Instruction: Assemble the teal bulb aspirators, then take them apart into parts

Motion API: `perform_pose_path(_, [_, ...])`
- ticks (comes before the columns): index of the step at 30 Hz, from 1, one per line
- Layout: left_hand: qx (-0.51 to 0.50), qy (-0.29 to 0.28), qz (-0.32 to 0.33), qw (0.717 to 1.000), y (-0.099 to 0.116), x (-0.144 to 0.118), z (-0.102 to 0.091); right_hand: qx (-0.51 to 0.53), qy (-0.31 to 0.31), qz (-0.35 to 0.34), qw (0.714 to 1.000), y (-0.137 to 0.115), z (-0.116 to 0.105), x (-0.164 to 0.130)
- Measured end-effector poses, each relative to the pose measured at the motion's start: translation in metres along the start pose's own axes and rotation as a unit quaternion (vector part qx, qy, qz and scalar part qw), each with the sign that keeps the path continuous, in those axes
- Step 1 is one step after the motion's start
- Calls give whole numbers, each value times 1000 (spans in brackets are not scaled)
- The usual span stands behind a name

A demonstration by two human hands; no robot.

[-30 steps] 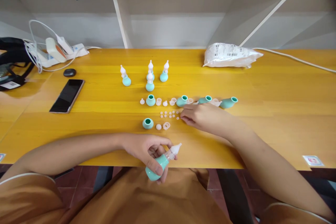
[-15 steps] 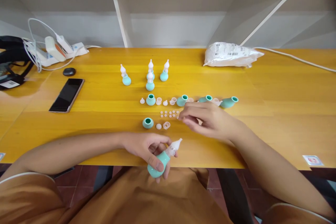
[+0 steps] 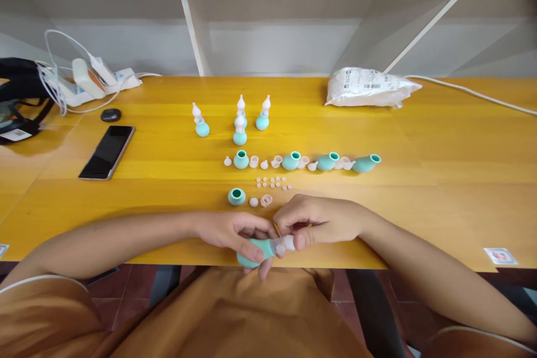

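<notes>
Open bulbs (image 3: 291, 161) line the surface (image 3: 432, 190) beyond the grip, presumably for easy reach. The left hand (image 3: 232, 235) is wrapped round a green bulb (image 3: 265, 246), likely steadying it; the right hand (image 3: 321, 225) pinches its white tip (image 3: 289, 242), just beside the left grip. Tiny discs (image 3: 272, 180) lie beyond both hands.

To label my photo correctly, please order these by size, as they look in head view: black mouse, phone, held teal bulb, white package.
1. White package
2. Phone
3. Held teal bulb, partly covered by fingers
4. Black mouse
</notes>
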State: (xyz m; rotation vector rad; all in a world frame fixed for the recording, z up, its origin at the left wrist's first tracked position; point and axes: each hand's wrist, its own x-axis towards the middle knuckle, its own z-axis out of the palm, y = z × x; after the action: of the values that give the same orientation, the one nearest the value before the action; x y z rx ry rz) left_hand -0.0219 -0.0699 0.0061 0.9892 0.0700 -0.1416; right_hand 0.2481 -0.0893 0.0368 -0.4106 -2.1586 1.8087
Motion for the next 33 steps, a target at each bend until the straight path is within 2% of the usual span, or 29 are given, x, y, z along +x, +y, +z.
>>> perform_pose_path(6, [-15,-3,8,1000,-2,0,0,-12,-12,23,1000,-2,-3,-3])
perform_pose_path(10, [-16,-15,-5,1000,-6,-1,-2,15,-35,22,999,2,-2,1])
perform_pose_path(14, [40,-19,6,999,-6,-1,0,35,-42,7,998,7,2,3])
perform_pose_path(17, [95,2,24,995,-4,-2,5,68,-74,26,995,7,3,2])
perform_pose_path(20, [155,56,51,985,-2,-3,10,72,-82,23,994,4,3,0])
perform_pose_path(23, [196,96,68,974,-1,-4,13,43,-33,-20,998,1,2,-1])
perform_pose_path(28, [197,87,47,975,-2,-6,12,-6,86,-86,993,-3,-1,-2])
perform_pose_path(33, [198,82,53,975,-4,-6,10,-51,140,-85,985,-4,1,-3])
